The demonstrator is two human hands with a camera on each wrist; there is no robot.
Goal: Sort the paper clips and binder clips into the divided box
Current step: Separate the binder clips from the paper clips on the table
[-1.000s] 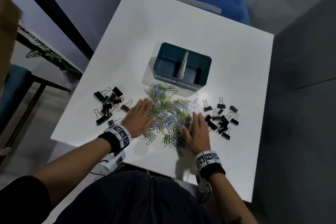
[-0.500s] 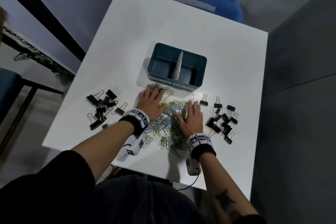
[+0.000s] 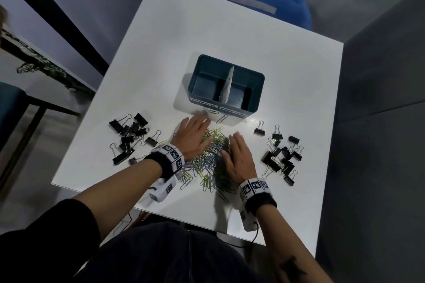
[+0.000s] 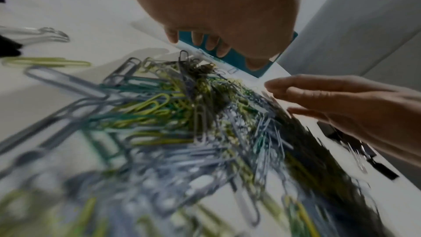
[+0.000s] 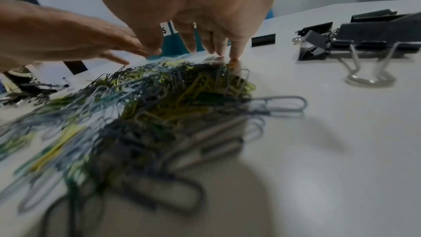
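While the smooth white table (image 3: 264,37) carries the teal divided box (image 3: 258,89), both compartments bare, left hand (image 3: 192,136) and right hand (image 3: 238,158) lie flat, fingers spread, flanking the tangled wire paper clips (image 3: 208,163); black binder clips (image 3: 132,134) sit either side.

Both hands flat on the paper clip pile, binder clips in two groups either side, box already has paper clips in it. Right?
Not quite: the head view shows both compartments of the divided box empty. The rest holds: left hand and right hand on the paper clip pile.
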